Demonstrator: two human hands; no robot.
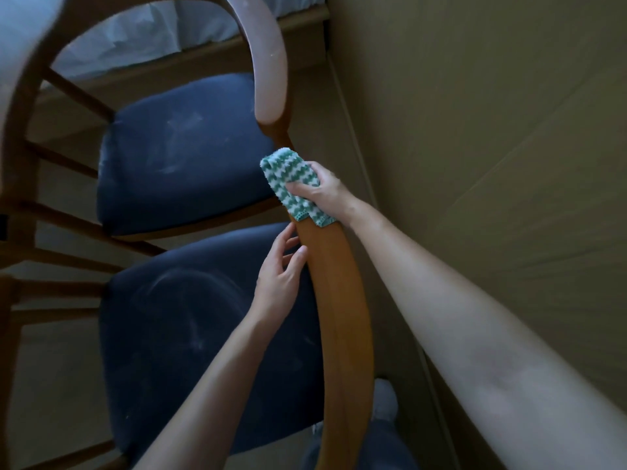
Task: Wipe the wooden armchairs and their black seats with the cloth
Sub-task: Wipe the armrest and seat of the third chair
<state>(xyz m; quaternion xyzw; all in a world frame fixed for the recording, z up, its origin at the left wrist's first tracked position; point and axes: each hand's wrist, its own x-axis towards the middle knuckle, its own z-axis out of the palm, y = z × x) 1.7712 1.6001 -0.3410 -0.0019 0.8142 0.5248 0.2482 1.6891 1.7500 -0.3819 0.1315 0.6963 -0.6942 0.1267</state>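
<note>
Head camera, looking steeply down at two wooden armchairs set one behind the other on a tan floor (pixel 492 130). The near chair's curved, orange-brown wooden top rail (pixel 342 317) runs up from the bottom of the view to the middle; to its left lies its dark, padded seat (pixel 190 334), marked with pale dusty smears.

The right hand (pixel 324 191) reaches along the rail's outer side; its fingers and thumb curl around a folded green-and-white zigzag cloth (pixel 288 174), pressing it onto the far tip of that rail. The left hand (pixel 278 276) holds nothing; its fingers are loosely extended, with the thumb and fingertips touching the rail's inner edge just below the cloth.

Beyond is the second chair's dark seat (pixel 179 157), also smeared; its curved rail (pixel 269 62) looks pale and dusty. A white-socked foot (pixel 385 398) shows near the bottom.

The step in hand seems to be wiping the near rail's end. To do it well, keep the cloth flat and wrapped over both edges; draw it in one long stroke along the curve; let the left hand steady the chair; refold to a clean face before the dusty seats.
</note>
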